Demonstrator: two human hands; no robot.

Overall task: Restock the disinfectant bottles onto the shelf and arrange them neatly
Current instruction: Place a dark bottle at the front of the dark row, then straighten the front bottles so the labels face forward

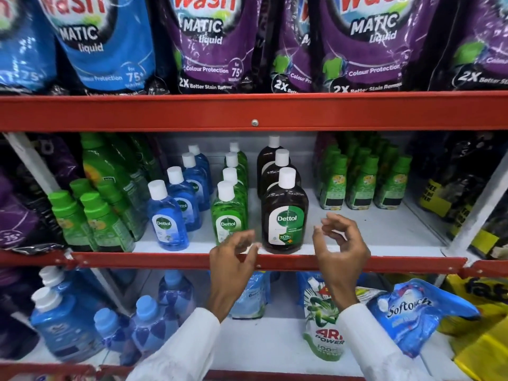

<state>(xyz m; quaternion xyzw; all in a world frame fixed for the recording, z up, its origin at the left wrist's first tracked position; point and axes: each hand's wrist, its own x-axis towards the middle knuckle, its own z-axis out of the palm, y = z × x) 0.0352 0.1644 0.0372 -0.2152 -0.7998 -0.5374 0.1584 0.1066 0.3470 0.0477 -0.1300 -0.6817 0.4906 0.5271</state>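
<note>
Three rows of Dettol bottles with white caps stand on the white middle shelf (384, 232). The front brown bottle (285, 213) leads a row of three. Left of it runs a row of green bottles (228, 215), then a row of blue bottles (167, 218). My left hand (233, 262) hovers at the red shelf edge just below and left of the brown bottle, fingers apart, holding nothing. My right hand (341, 243) is to the right of that bottle, fingers curled open, not touching it.
Green-capped bottles stand at the shelf's left (90, 215) and back right (362, 180). Purple and blue detergent pouches (209, 45) fill the shelf above. The lower shelf holds blue bottles (66, 320) and refill pouches (415, 312). Bare white shelf lies right of the brown bottles.
</note>
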